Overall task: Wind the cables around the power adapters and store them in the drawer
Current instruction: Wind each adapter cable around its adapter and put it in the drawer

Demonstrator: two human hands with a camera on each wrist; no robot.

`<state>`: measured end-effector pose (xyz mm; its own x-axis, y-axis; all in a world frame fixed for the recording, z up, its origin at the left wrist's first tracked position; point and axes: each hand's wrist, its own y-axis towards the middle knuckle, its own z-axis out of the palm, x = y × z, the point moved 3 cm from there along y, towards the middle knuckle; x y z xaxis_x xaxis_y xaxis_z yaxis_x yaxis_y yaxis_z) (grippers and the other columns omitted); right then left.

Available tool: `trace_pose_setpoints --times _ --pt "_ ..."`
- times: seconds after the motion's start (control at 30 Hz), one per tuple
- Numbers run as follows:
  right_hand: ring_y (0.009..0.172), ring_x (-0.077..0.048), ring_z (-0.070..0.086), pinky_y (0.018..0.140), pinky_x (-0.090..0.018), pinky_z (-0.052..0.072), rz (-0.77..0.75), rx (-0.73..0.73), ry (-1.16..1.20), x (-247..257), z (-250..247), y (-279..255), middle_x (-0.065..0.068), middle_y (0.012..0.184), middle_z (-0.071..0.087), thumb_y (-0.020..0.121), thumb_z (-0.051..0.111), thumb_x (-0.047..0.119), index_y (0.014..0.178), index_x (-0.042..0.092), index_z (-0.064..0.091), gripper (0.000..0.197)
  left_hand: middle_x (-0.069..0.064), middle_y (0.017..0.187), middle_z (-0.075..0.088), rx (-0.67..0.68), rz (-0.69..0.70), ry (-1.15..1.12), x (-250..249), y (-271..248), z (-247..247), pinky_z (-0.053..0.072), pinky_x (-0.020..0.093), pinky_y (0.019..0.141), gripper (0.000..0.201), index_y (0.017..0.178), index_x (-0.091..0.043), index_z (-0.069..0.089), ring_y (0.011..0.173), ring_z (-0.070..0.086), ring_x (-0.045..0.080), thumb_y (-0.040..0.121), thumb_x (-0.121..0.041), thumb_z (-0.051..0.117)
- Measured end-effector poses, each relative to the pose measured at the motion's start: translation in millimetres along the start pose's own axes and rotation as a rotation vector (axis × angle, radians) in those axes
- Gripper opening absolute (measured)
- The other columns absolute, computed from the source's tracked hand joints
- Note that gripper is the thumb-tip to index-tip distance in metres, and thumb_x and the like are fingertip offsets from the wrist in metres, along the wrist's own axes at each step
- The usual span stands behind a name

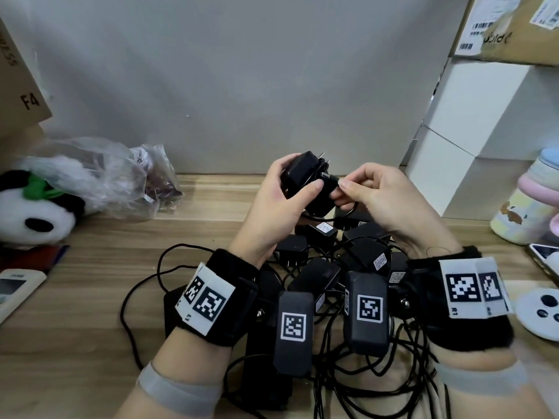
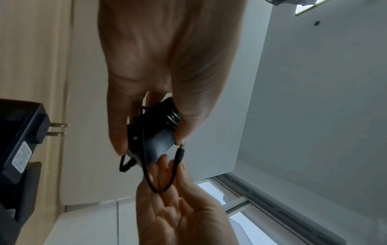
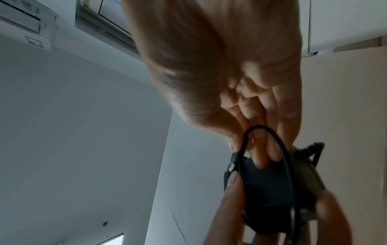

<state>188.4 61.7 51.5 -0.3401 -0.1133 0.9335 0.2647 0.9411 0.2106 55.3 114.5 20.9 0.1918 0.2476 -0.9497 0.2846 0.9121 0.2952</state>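
While the left hand (image 1: 282, 201) grips a black power adapter (image 1: 305, 179) above the middle of the desk (image 1: 90, 297), thumb laid across its face and fingers curled behind it, the right hand (image 1: 381, 201) pinches the barrel-plug end of the cable (image 1: 331, 179) between thumb and forefinger, just beside the adapter's body. Several turns of cable already lie wound around the adapter, as the left wrist view shows, and a short loose loop hangs from the plug under the right fingers (image 3: 259, 154). The adapter's two metal prongs point up and away from the person. Below the hands, toward the desk's near edge, lies a pile of other adapters (image 1: 320, 237) with their cables tangled and loose. A plush panda (image 1: 39, 213) and a crumpled plastic bag (image 1: 99, 173) sit near the far left corner; stacked white boxes (image 1: 472, 131) stand at the far right. No drawer shows in any view.
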Motion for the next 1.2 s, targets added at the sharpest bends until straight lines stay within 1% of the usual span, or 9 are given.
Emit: trace_pose_setpoints --times 0.13,0.33,0.4,0.5,0.6,0.73,0.9,1.03,1.2 --pt "0.067 -0.006 0.057 0.072 -0.025 0.048 -0.01 -0.055 -0.063 1.5 -3.4 -1.2 0.003 0.074 0.064 0.092 0.057 0.014 0.077 0.014 0.057 0.015 0.009 0.111 0.062 -0.02 0.157 0.065 -2.5 -0.5 -0.8 0.054 0.031 0.083 0.032 0.119 -0.02 0.046 0.098 0.062 0.018 0.092 -0.013 0.059" --pt "0.078 -0.03 0.062 0.083 -0.044 0.051 0.011 -0.094 -0.12 1.2 -4.3 -1.6 -0.011 0.091 0.068 0.089 0.062 0.024 0.08 0.016 0.062 0.013 -0.003 0.09 0.061 -0.125 0.22 0.127 -2.4 2.1 -5.1 0.05 0.062 0.075 0.009 0.082 -0.03 0.053 0.091 0.061 0.038 0.085 -0.029 0.062" --pt "0.071 -0.017 0.059 0.078 -0.031 0.05 -0.02 -0.09 -0.127 2.7 -3.5 -1.9 -0.001 0.079 0.065 0.09 0.061 0.024 0.081 0.016 0.062 0.012 0.0 0.088 0.063 -0.137 0.194 0.121 -0.2 2.0 -5.1 0.05 0.062 0.073 0.013 0.078 -0.026 0.054 0.089 0.062 0.038 0.085 -0.024 0.064" --pt "0.062 -0.003 0.05 0.062 -0.013 0.041 -0.094 -0.116 -0.24 6.4 -0.3 -3.5 0.011 0.069 0.057 0.09 0.06 0.025 0.079 0.02 0.059 0.012 0.008 0.089 0.065 -0.159 0.153 0.117 3.6 1.6 -4.4 0.055 0.054 0.069 0.019 0.075 -0.023 0.053 0.083 0.062 0.026 0.087 -0.014 0.064" --pt "0.063 -0.006 0.055 0.069 -0.027 0.045 -0.106 -0.11 -0.257 2.8 6.4 -1.6 0.008 0.066 0.063 0.091 0.058 0.022 0.075 0.023 0.056 0.016 0.001 0.084 0.065 -0.161 0.17 0.133 4.1 1.9 -3.5 0.052 0.035 0.064 0.021 0.075 -0.021 0.055 0.077 0.061 0.014 0.086 -0.007 0.064" --pt "0.063 -0.012 0.059 0.073 -0.042 0.054 -0.06 -0.114 -0.253 -4.1 11.8 0.1 0.008 0.057 0.062 0.091 0.057 0.021 0.074 0.022 0.054 0.017 -0.008 0.082 0.062 -0.149 0.151 0.132 6.3 0.2 -1.2 0.053 0.028 0.045 0.02 0.078 -0.019 0.058 0.068 0.061 0.013 0.087 -0.002 0.062" --pt "0.049 -0.01 0.059 0.074 -0.049 0.056 0.001 -0.082 -0.224 -8.8 11.0 2.6 0.006 0.052 0.058 0.09 0.058 0.018 0.072 0.018 0.054 0.018 0.004 0.101 0.059 -0.222 0.125 0.221 18.7 4.8 -0.3 0.057 0.041 0.064 0.019 0.078 -0.027 0.055 0.09 0.063 0.027 0.086 -0.011 0.064" --pt "0.05 -0.012 0.062 0.074 -0.048 0.056 -0.012 -0.071 -0.281 -11.6 11.0 3.2 0.01 0.048 0.062 0.089 0.059 0.019 0.073 0.019 0.055 0.016 0.008 0.105 0.056 -0.213 0.124 0.252 16.9 3.2 1.6 0.047 0.011 0.055 0.026 0.075 -0.029 0.049 0.09 0.056 0.016 0.088 -0.011 0.062" --pt "0.072 -0.016 0.065 0.077 -0.041 0.053 -0.051 -0.125 -0.399 -10.8 11.2 1.4 0.009 0.057 0.067 0.09 0.055 0.023 0.076 0.021 0.055 0.015 0.012 0.105 0.061 -0.201 0.077 0.25 22.5 6.4 -0.6 0.052 0.058 0.079 0.004 0.08 -0.029 0.056 0.098 0.062 0.032 0.08 -0.033 0.058"
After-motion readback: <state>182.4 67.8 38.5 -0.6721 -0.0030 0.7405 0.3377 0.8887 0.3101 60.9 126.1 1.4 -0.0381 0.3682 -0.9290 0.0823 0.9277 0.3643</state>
